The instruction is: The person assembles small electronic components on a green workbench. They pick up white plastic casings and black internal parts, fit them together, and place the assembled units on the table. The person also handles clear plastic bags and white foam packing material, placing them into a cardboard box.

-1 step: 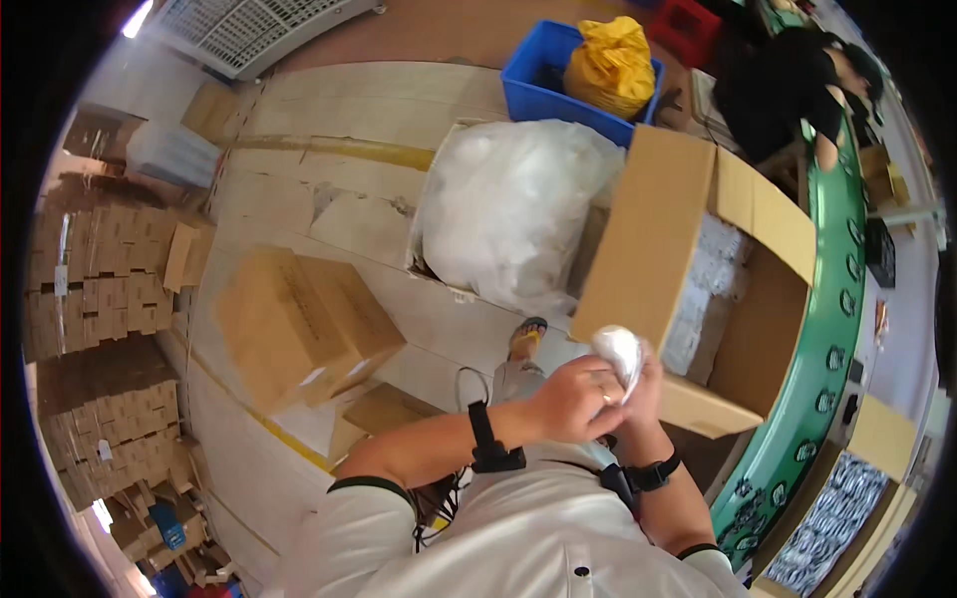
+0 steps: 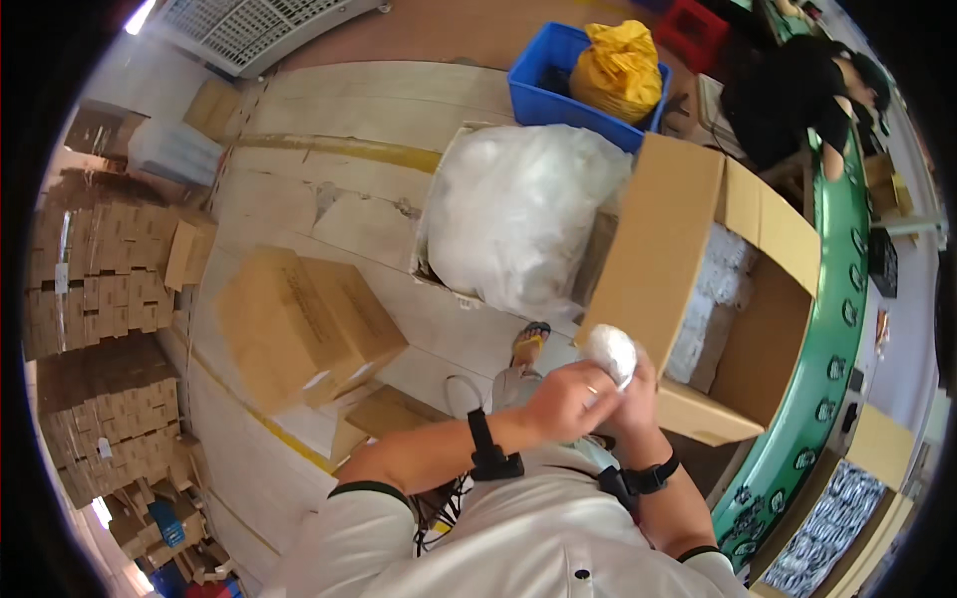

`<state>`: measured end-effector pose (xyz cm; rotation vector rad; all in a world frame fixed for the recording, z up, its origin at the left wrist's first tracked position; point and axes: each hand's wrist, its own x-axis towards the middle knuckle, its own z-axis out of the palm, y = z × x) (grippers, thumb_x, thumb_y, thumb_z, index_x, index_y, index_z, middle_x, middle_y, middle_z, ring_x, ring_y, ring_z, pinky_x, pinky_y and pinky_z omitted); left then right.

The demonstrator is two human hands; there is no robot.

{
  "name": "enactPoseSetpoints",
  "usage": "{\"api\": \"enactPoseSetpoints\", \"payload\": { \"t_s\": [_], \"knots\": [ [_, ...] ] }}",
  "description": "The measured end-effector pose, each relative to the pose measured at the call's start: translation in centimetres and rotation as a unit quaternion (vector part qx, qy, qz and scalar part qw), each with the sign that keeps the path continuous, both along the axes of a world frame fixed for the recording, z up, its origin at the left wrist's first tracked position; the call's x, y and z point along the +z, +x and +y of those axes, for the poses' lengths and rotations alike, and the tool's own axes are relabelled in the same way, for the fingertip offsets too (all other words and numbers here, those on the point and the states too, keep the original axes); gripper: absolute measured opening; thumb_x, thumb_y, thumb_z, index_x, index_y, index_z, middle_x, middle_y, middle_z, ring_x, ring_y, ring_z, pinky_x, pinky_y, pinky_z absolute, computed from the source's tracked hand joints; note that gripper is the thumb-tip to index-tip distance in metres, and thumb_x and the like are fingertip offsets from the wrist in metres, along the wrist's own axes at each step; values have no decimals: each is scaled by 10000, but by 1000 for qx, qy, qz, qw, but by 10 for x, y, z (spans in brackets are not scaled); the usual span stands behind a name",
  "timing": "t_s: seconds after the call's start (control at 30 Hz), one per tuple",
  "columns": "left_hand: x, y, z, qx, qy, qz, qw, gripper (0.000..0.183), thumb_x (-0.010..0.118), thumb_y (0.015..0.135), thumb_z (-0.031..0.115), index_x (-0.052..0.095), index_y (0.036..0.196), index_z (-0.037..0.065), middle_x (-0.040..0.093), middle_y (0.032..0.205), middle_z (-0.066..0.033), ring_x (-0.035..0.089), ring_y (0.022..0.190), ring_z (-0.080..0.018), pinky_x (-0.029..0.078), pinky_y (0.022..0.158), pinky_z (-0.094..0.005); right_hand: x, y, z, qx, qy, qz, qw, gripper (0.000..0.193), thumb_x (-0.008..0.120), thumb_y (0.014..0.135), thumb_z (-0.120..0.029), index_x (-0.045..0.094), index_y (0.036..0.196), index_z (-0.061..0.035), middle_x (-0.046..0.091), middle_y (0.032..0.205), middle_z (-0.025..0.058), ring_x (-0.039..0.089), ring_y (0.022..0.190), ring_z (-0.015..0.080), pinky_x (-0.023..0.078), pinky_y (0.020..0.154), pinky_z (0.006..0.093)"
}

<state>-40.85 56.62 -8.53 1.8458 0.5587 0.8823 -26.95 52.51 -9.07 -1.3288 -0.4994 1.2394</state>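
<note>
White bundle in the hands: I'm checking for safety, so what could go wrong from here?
The white bundle pokes out beyond the left hand and right hand, so it might slip out. The open carton has a flap jutting out, apparently close to the right hand, which could bump it.

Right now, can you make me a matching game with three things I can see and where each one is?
Things:
1. small white wrapped bundle
2. crinkled yellow plastic sack
3. big brown cardboard box

Places:
A. inside the blue plastic bin
B. flaps open, beside the long green counter
C. at the person's left hand and right hand

Right pairs: 1-C, 2-A, 3-B
</note>
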Motion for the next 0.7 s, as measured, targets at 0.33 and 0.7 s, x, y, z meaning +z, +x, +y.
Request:
{"api": "enactPoseSetpoints", "payload": {
  "t_s": [0.33, 0.7],
  "knots": [
    [-89, -32, 88, 250, -537, 28, 806, 352, 733, 898, 219, 605, 1170, 36, 687, 1000, -64, 675, 801, -157, 545, 680, -327, -69, -29, 68, 90, -128, 309, 938, 350, 550, 977, -148, 570, 1294, -1, 602, 1267, 122, 562, 1173, 207, 431, 1006, 353],
    [-292, -2, 161, 11, 80, 504, 860, 536, 607, 837, 111, 542, 1364, 34, 509, 1309, -217, 557, 1118, -373, 510, 899, -441, -5, 20, -2, 111, -164, 116, 973, 431, 544, 998, -98, 493, 1413, 5, 598, 1361, 162, 592, 1220, 264, 459, 1028, 384]
  ]
}}
